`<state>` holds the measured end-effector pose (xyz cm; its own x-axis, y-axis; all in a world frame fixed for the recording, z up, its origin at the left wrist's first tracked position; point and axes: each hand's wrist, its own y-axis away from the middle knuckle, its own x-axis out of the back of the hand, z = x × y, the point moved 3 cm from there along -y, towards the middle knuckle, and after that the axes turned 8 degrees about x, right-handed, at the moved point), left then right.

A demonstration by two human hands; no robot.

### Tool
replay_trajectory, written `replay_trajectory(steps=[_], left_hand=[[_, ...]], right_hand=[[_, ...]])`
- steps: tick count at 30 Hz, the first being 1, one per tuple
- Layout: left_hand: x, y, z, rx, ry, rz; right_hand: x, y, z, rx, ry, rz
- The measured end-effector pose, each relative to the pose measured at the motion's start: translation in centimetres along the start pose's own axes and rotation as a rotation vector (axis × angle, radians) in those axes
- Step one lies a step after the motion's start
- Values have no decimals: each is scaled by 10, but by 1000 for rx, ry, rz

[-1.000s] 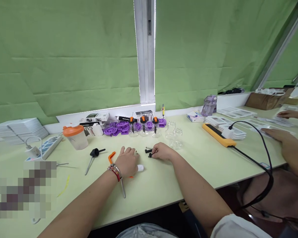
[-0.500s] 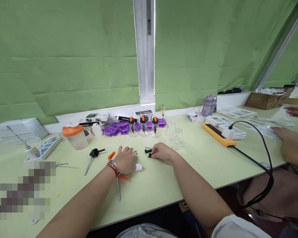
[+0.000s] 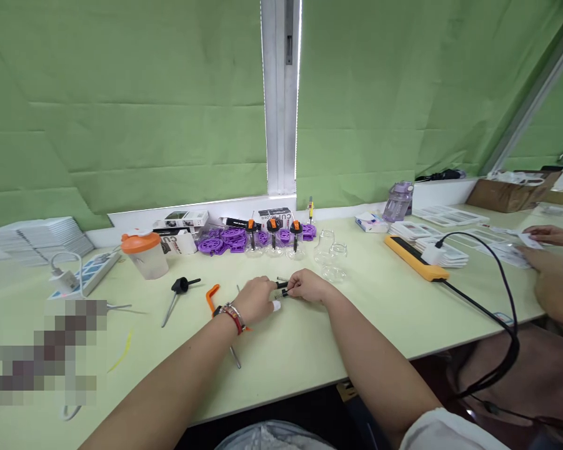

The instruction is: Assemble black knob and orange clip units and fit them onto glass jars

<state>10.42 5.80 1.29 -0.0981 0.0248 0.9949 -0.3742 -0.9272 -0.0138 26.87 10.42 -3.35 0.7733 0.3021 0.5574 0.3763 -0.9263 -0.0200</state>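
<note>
My right hand (image 3: pixel 310 287) pinches a small black part (image 3: pixel 285 292) between thumb and fingertips, just above the table. Against that part's left end lies a small metal spring (image 3: pixel 278 295), at the fingertips of my left hand (image 3: pixel 257 301), which are closed on it. A white cover (image 3: pixel 276 305) wraps one left fingertip. Just beyond lie another black piece (image 3: pixel 281 285) and a second spring (image 3: pixel 282 279). Under my left wrist, partly hidden, is an orange-and-black handled piece (image 3: pixel 212 299) with a metal rod (image 3: pixel 235 357).
Three clear jars with black-orange tops (image 3: pixel 274 237) stand before purple parts (image 3: pixel 229 239). Clear glass vessels (image 3: pixel 333 259) are to their right. A black piece with a rod (image 3: pixel 180 286) and an orange-lidded shaker (image 3: pixel 145 253) lie left, a yellow power strip (image 3: pixel 415 257) right. A co-worker's hands (image 3: pixel 550 236) handle sheets.
My left hand has moved right, up to my right hand, bringing a spring to the black part. The view has shifted slightly. The co-worker's hands have moved a little.
</note>
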Motion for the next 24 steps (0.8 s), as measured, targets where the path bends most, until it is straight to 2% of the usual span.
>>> replay_trajectory(steps=[1,3,8,13,22,24], left_hand=[[-5,-3,4,38,-3,-56],[-14,-9,9,80,-19,-87],[-22,-17,10,146,-62,-94],[-18,-14,0,190,-96,-98],[-4,-12,-12,205,-59,-42],[-3,-13,-12,204,-38,-41]], right_hand=[[0,0,0,-1,-10,-1],[0,0,0,-2,-18,-4],[2,0,-2,-3,31,0],[4,0,-4,44,204,34],[-13,-8,-9,126,424,86],[-14,-9,-12,185,454,105]])
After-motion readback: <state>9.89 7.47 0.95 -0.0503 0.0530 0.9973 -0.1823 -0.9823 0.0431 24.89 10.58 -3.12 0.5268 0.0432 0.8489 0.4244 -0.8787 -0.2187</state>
